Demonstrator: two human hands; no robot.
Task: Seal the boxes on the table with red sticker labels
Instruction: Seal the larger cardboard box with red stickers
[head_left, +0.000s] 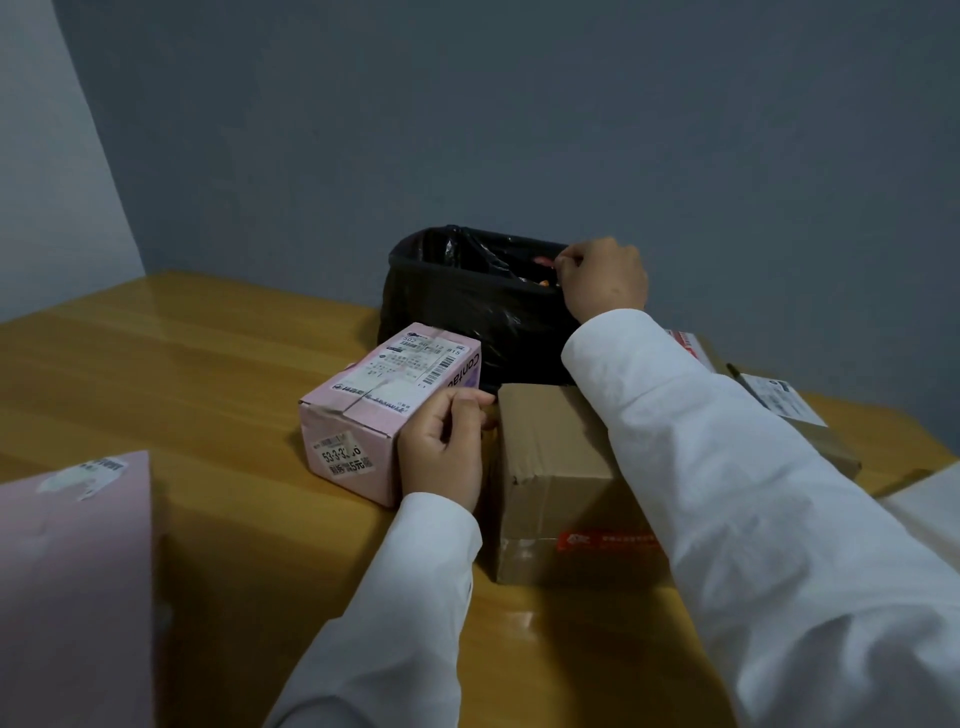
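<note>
A pink carton (72, 587) stands nearest, left of the brown box (550, 483) on the counter (208, 364). The left hand (441, 447) curls loosely between that box and the pink box (374, 410) (labelled on top), touching both; a real grip cannot be told. Behind the brown box, the right hand (602, 280) pinches something small over the black-lined bin (467, 291), where a red scrap (543, 261) shows.

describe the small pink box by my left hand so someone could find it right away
On the wooden table, look just in front of the black-lined bin. The small pink box sits left of the brown carton. Unlike it, it's pink with white printed labels.
</note>
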